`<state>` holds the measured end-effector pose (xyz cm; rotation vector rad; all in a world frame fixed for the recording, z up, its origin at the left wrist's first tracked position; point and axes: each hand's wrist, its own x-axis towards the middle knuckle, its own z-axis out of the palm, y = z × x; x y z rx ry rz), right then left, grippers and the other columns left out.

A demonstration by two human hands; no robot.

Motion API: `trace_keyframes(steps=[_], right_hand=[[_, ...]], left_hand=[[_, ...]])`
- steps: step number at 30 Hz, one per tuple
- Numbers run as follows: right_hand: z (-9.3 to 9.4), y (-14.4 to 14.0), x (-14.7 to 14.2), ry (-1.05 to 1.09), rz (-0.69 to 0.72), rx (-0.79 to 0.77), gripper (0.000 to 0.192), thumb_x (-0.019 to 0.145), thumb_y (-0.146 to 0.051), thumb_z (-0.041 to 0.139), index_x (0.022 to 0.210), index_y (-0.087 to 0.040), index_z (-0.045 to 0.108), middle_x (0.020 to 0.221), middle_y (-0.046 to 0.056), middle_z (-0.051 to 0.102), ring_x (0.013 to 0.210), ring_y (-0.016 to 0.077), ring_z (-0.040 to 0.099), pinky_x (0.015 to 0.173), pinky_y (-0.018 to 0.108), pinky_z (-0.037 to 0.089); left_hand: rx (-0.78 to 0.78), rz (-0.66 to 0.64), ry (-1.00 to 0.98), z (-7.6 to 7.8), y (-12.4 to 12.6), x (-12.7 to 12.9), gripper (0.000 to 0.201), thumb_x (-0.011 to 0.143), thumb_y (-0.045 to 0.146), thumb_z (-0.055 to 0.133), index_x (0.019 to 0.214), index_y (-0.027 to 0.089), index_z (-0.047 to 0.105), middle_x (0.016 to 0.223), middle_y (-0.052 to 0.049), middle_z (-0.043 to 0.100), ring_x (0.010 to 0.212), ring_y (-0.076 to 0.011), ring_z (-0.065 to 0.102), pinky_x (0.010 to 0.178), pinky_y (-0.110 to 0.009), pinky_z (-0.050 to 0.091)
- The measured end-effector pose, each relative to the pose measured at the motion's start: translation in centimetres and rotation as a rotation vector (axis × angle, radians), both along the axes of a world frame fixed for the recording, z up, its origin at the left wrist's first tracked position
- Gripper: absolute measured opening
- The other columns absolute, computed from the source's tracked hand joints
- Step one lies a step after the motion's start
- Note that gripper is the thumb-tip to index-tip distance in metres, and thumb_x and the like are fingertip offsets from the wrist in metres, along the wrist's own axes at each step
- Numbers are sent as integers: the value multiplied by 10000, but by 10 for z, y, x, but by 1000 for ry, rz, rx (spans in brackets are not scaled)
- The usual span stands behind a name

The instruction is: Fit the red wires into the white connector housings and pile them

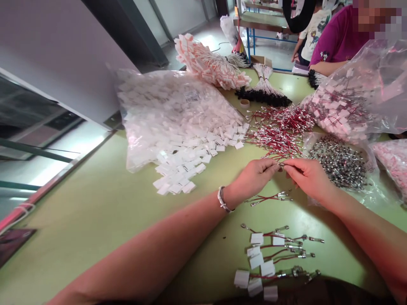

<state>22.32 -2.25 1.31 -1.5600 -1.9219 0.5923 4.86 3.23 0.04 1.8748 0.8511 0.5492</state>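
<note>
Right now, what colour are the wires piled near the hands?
The wires are red, clearest in head view.

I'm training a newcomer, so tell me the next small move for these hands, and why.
Probably press the small part firmly between the fingertips: the left hand and right hand meet there in a pinch, as if to join something. Red wires lie just in front, and metal parts sit beside the right hand. Fingers hide most of the piece, so its fit can't be judged.

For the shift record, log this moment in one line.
left hand: pinching small part; right hand: pinching it too; ahead: red wires; right side: metal pieces; left side: white pieces
</note>
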Motion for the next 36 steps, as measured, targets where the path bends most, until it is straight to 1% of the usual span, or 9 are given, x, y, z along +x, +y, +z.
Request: trace_keyframes(steps=[4,7,12,17,21,25,29,33,36], right_hand=[[0,1,4,-80,58,48,242,886,-225,444,838,-199,680,653,1,623,597,123,530,602,268,395],[-1,2,8,-288,171,75,244,876,-183,439,833,-174,680,691,37,642,627,139,535,610,278,382],[1,0,6,-406,293,-136,259,878,-209,500,680,-169,661,605,25,621,541,112,484,546,260,334],[11,8,19,-276,197,-249,193,874,-231,526,810,-201,706,655,0,670,557,108,542,551,242,384],[10,20,39,-566,63,34,259,898,-176,466,1009,-218,695,903,55,700,727,164,603,620,287,410],[-6,26,38,-882,251,201,221,895,-164,507,1030,-211,675,920,71,650,840,204,571,608,292,387],[-15,25,36,-931,305,393,175,902,-146,504,848,-164,670,807,63,642,767,175,552,591,283,402],[-7,14,36,-737,248,807,195,889,-80,495,996,-150,643,893,68,690,787,152,581,652,275,479],[-3,4,21,-616,294,906,169,878,-82,519,996,-129,630,898,82,696,816,152,593,671,272,501]], left_hand=[[60,-49,48,-4,0,-2,306,926,325,378,753,158,568,626,39,470,572,-89,401,560,-210,371],[277,-90,184,-9,-1,-4,330,943,303,361,715,161,553,635,23,517,595,-102,451,591,-226,398],[627,-359,505,-13,-1,-8,228,910,168,384,854,163,605,784,-30,644,660,-144,558,608,-259,417],[625,-327,501,-9,0,-4,259,949,237,377,925,162,624,855,-53,664,761,-176,598,686,-295,454],[568,-257,429,-8,-2,-2,279,921,347,468,881,151,662,850,-78,640,813,-202,585,742,-334,464],[469,-242,362,-10,-5,-3,339,908,377,475,745,154,672,748,-60,618,704,-168,549,692,-311,442],[290,-115,211,-12,-2,-4,314,879,296,490,624,157,610,617,-15,573,608,-123,484,642,-279,416],[-338,65,-60,-8,4,-4,282,895,344,472,809,145,653,721,-43,646,605,-116,561,603,-267,462],[-680,45,-274,-6,4,-2,282,893,366,508,927,131,660,842,-75,683,699,-126,624,706,-285,505]])
